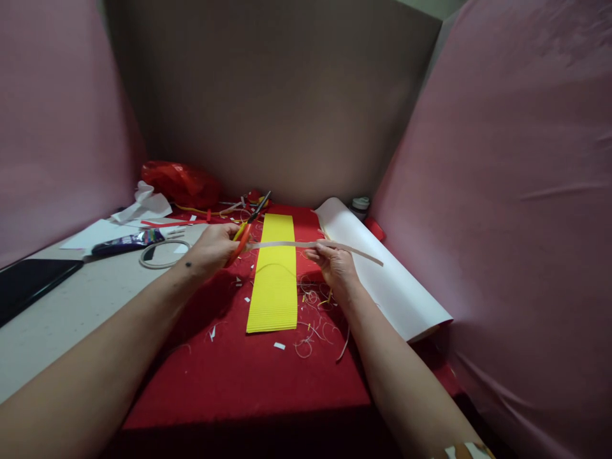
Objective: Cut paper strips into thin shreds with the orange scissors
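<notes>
My left hand (217,245) is closed around the orange and yellow handles of a pair of scissors (245,231), whose blades point up and away. A thin pale strip (287,244) runs from beside the left hand across to my right hand (337,260), which pinches it between thumb and fingers. The strip's free end extends past the right hand, over a white sheet. Beneath the strip lies a yellow corrugated sheet (273,299), with a red corrugated sheet (307,229) to its right. Whether the left fingers also grip the strip's end is hidden.
Curly offcuts (310,299) litter the red cloth (229,376). At right lies a rolled white sheet (382,280). Leftward are a ring-shaped coil (165,262), a dark tube (127,242), a black flat object (38,280) and a red plastic bag (179,183). Pink cloth walls enclose both sides.
</notes>
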`<act>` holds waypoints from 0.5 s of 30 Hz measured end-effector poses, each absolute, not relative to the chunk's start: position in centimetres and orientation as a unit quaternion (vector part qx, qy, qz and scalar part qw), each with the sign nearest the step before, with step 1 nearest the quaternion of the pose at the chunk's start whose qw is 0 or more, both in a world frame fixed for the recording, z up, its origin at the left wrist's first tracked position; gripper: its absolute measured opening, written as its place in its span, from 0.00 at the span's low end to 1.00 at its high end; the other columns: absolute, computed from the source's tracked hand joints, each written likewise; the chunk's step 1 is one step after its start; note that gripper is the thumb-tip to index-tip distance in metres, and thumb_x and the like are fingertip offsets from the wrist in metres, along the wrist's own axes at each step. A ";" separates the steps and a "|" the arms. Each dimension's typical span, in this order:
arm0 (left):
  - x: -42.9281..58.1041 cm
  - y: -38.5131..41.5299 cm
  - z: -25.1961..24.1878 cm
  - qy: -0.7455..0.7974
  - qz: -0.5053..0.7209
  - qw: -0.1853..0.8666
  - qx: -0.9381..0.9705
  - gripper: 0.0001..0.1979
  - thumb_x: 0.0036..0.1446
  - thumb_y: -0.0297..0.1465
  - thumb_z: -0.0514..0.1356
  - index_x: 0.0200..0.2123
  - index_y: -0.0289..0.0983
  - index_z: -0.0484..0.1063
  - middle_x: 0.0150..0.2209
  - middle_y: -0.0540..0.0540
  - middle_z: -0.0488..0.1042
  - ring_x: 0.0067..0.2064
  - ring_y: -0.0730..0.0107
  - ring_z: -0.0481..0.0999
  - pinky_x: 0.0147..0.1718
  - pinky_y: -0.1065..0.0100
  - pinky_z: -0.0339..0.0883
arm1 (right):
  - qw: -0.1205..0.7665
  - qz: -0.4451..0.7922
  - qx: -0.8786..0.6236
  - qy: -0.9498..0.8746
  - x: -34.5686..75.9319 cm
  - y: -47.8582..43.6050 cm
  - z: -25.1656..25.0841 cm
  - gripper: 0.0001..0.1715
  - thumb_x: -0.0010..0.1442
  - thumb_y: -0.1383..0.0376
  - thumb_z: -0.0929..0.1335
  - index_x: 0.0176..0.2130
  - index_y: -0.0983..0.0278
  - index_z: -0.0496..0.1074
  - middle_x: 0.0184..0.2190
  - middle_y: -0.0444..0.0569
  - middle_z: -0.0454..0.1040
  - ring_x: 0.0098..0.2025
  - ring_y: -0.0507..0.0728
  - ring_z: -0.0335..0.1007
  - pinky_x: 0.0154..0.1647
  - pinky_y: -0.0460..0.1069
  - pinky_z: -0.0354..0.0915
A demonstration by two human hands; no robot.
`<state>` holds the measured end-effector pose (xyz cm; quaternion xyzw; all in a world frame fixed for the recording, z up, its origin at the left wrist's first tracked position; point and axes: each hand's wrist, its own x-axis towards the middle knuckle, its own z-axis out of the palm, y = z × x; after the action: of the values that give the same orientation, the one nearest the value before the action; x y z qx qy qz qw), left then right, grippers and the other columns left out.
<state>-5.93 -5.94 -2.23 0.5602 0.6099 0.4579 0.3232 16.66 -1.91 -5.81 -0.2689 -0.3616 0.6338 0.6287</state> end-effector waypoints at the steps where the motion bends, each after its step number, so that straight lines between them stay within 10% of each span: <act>1: -6.1 -5.9 -2.2 0.602 0.457 0.337 0.561 0.13 0.33 0.32 0.63 0.27 0.35 0.68 0.15 0.55 0.61 0.16 0.81 0.54 0.15 0.74 0.45 | 0.631 0.635 -0.270 -0.355 16.8 -1.8 -5.7 0.04 0.46 0.77 0.67 0.25 0.69 0.69 0.17 0.46 0.73 0.20 0.53 0.73 0.25 0.46 0.72; 15: -6.4 -5.5 -2.8 0.643 0.373 0.286 0.604 0.10 0.36 0.34 0.59 0.26 0.35 0.68 0.17 0.53 0.64 0.19 0.77 0.59 0.17 0.73 0.50 | 0.595 0.664 -0.280 -0.356 16.2 -2.0 -5.7 0.08 0.48 0.78 0.65 0.22 0.69 0.68 0.17 0.47 0.73 0.19 0.51 0.72 0.23 0.43 0.71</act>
<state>-6.41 -5.49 -2.82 0.6044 0.6433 0.3732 0.2859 16.23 -2.04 -5.70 -0.2799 -0.3561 0.6638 0.5952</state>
